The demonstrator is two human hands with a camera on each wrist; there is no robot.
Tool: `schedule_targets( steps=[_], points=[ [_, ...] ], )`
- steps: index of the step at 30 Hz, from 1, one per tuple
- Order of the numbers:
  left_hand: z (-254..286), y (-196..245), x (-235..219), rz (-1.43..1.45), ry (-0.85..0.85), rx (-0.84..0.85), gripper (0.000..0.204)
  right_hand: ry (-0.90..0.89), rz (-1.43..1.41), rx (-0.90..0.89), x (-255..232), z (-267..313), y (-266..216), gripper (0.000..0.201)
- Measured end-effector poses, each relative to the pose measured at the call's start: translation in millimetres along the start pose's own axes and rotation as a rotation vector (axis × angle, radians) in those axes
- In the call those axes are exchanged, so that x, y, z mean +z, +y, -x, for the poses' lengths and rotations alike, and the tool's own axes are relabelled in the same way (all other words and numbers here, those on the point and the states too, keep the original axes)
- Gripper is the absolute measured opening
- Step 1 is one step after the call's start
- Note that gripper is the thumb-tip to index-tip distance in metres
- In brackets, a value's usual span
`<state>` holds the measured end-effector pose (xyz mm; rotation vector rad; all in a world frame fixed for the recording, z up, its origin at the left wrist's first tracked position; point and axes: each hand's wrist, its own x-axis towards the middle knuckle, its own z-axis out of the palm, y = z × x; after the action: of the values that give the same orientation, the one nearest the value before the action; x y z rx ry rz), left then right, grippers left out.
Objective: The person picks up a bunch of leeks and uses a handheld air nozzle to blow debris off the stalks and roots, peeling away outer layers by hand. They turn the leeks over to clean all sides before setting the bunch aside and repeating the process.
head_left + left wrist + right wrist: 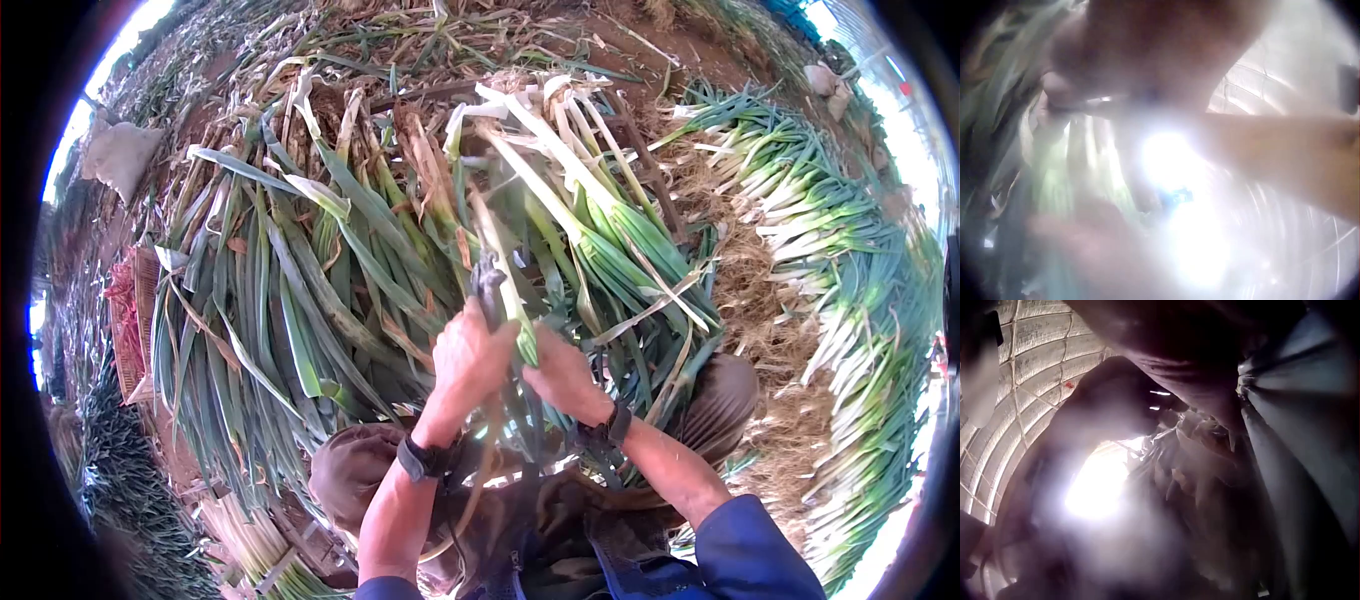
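In the head view, the left hand [468, 362] grips a leek [507, 283] whose pale shaft points up and away from the body. The right hand [566, 376] is close beside it on the right, with fingers curled round the green leaves [530, 412] of the same plant. Dark, dangling matter [487, 272] hangs at the shaft above the left hand, too blurred to tell. In the right wrist view, the right hand [1191, 369] is dark, with leaves [1304, 444] fanning out from its grip. Glare blurs the left wrist view, where fingers [1063, 94] show over pale stalks.
A heap of untrimmed leeks [300, 270] lies before the knees, with paler stalks [610, 220] on its right. Along the far right runs a long row of cleaned leeks [850, 300], with loose roots [765, 330] beside it. A red crate [132, 325] stands at left.
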<state>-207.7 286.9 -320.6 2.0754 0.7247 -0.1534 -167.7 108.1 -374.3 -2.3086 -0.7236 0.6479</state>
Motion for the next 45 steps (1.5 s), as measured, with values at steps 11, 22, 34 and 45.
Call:
schedule_targets(
  steps=[11, 22, 34, 45],
  points=[
    [-53.3, 24.8, -3.8, -0.065, -0.038, -0.065, 0.059, -0.029, -0.060, 0.003, -6.9, 11.3, 13.5, 0.069],
    [5.8, 28.2, 7.8, -0.032, 0.153, 0.082, 0.069, 0.015, -0.353, -0.107, -86.7, 22.6, -24.1, 0.064],
    [48.1, 5.8, -45.8, -0.065, 0.265, 0.119, 0.080, 0.437, 0.845, -0.264, -164.1, -101.7, 23.5, 0.078],
    [48.4, -26.1, -78.4, -0.064, 0.359, 0.043, 0.080, 0.100, 0.573, 0.072, 49.5, -157.5, -37.4, 0.093]
  ],
)
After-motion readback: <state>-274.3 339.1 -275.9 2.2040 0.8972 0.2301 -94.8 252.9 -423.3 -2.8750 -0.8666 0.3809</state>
